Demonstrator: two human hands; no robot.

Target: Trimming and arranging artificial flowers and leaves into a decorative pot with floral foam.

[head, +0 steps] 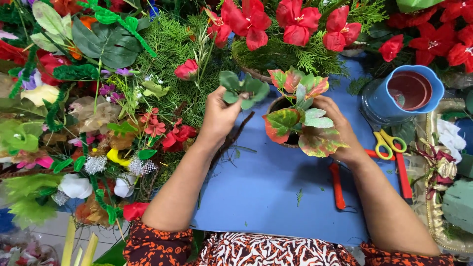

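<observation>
At the near edge of the blue table (266, 197) the person's patterned sleeves enter, and both forearms reach away across the bare blue surface, which offers the widest open room in the middle. Just right of the right forearm, red-handled pliers (337, 184) lie with their long axis running near to far, and beyond them yellow-handled scissors (389, 144) rest close to the right edge.

The left hand (219, 118) is clenched around a leafy green sprig (244, 89), its leaves fanning up and away from the person while a dark stem trails down from the fist toward the near left. The right hand (340, 125) cups the far right side of a small brown pot (286, 106), fingers curled against its wall. The pot stands upright near the middle of the table, mouth facing up, filled with red-and-green variegated leaves (300, 120) spreading outward.

Along the left edge a heap of artificial flowers and foliage (108, 108) crowds in, leaving little room there. At the far right corner sits a blue scalloped container (409, 93). Red artificial blooms (290, 22) and fern greenery close off the far edge.
</observation>
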